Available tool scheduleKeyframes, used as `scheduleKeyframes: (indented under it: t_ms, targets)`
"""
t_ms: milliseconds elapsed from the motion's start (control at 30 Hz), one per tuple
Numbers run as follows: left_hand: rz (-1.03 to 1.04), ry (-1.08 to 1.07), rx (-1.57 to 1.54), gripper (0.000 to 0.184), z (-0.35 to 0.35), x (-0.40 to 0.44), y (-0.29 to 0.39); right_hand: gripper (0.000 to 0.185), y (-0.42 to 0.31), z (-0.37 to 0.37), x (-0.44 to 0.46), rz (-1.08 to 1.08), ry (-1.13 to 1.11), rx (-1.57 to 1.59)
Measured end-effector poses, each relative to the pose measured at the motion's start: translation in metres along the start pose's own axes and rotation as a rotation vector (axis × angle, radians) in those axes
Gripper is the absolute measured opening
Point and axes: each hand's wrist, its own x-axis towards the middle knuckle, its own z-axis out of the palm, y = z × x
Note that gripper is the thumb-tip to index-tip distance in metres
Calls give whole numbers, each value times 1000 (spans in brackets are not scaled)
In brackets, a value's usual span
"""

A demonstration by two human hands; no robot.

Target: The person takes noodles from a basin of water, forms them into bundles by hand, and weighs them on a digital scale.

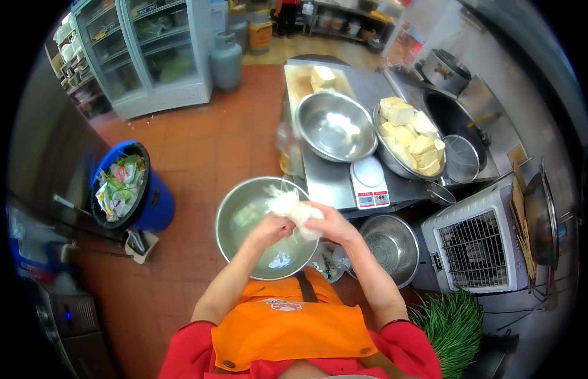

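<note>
Both hands grip a white, gathered bundle [285, 203] that looks like a cloth or a thin bag; which of the two I cannot tell. Its loose end fans out on the far side. My left hand [270, 230] is closed around the near left part of it, and my right hand [330, 223] wraps the right end. Below them is a large steel basin [223, 235] of cloudy liquid, with pale pieces [247, 215] visible at the left. What lies inside the bundle is hidden.
A steel table holds an empty bowl [337, 126], a bowl of tofu blocks [411, 136] and a kitchen scale [369, 183]. A perforated steel basin [390, 249] stands right, near green stalks [448, 331]. At left is a blue bin [156, 205].
</note>
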Motion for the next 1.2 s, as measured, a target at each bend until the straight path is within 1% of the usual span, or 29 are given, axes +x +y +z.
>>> scheduleKeyframes:
  t_ms: [33,67,167,200,267,333,367,400,433,467,500,533,567,633,667,700,733,767,800,833,867,900,967,1000,1033,1100,1133,1167,1200]
  targets:
    - [53,34,61,11,4,-1,-1,52,5,-1,1,22,26,120]
    - [15,88,293,16,-2,2,-6,47,10,0,3,-9,81,103]
    - [86,160,836,21,14,-6,-9,37,10,-5,10,38,280,-366]
    - [113,140,988,21,19,-12,-4,35,10,-2,10,30,297,-637]
    - [69,106,1141,19,27,-21,10,31,8,3,9,20,327,-1180]
    - [42,68,1250,16,26,-21,25,35,24,-7,5,-85,116,-1367]
    - [3,33,1222,15,20,-17,34,37,32,-12,2,-136,6,-1456]
    - [-36,0,1191,15,13,-13,42,39,19,-7,-6,-115,-117,-1389]
    - [-77,-32,1160,15,5,-13,45,38,1,-2,-12,-93,-119,-1180]
    - [-25,-114,968,20,-16,-5,31,36,-18,0,-18,-69,-119,-967]
    - [-171,29,625,23,-3,-8,26,35,-27,-1,-21,-48,-118,-752]
    - [-105,54,696,22,-4,-7,13,39,-14,-12,-14,-57,-2,-557]
    - [-35,78,768,21,-4,-5,1,37,-14,-16,-12,-57,142,-503]
    - [-99,-8,905,18,22,-8,5,35,-9,-16,-8,-34,335,-851]
    - [-102,-37,925,18,23,-8,7,33,6,-17,-9,-102,322,-1120]
    - [-102,-67,946,17,22,-6,13,34,10,-15,-13,-117,182,-1146]
    - [-19,-63,1020,17,22,-5,28,34,12,-14,-20,-127,46,-1170]
    - [-17,-73,991,17,13,-1,33,34,13,-13,-28,-133,-85,-1191]
    - [-18,-88,963,17,3,3,36,34,7,-13,-32,-163,-119,-999]
    - [-24,-109,936,17,0,5,32,37,-9,-10,-36,-78,-67,-796]
    - [-174,29,513,18,15,1,21,36,-20,-7,-36,-76,64,-679]
    - [9,127,809,16,30,-3,13,35,-26,-6,-33,-77,198,-565]
    - [-144,-68,940,15,27,5,-7,31,-15,-11,-23,-71,421,-630]
    - [-130,-68,970,15,30,6,-1,25,8,-18,-20,-183,460,-865]
    - [-111,-59,999,15,31,5,13,25,20,-19,-21,-127,366,-1035]
    - [-84,-34,1011,16,25,4,26,26,33,-18,-34,-154,85,-1093]
    - [-78,-27,1001,16,17,6,29,27,14,-12,-40,-117,-26,-908]
    - [-69,-20,991,16,11,9,30,29,2,-10,-42,-130,-55,-726]
    - [-115,-18,889,15,12,10,18,30,-7,-8,-42,-132,59,-601]
